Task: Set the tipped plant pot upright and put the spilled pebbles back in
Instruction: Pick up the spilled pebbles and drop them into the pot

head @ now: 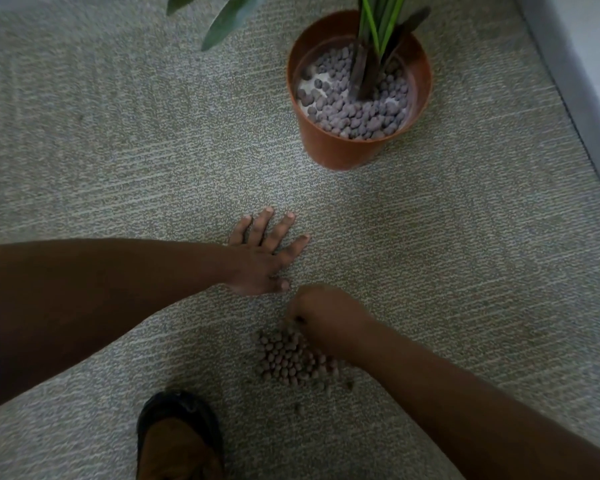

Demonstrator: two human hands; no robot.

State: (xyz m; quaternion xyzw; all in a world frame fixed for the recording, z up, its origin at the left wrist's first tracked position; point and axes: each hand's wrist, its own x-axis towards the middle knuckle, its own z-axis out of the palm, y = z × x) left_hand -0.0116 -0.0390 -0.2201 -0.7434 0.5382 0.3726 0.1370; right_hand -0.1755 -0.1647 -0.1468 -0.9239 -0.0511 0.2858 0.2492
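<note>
Pot [357,98] upright, upper right. Pebbles [291,358] piled lower centre. Right hand [321,315] curled over the pile, apparently pinching some; left hand [264,254] flat on carpet [118,150], fingers spread. Scoop handfuls, cup the left alongside.

You're looking at a terracotta-orange plant pot [347,147] whose fill is grey-purple pebbles [357,114] over a patch of white, with bright green stems [378,22] and darker green leaves [229,22] above it. Around it your carpet [118,150] is a speckled grey-green, run through with faint paler streaks (they change direction from one area to the next). The spilled pebbles [288,362] near you read browner and duller, and your shoe [179,441] is tan with a black edge, while the wall trim [568,81] is pale grey
</note>
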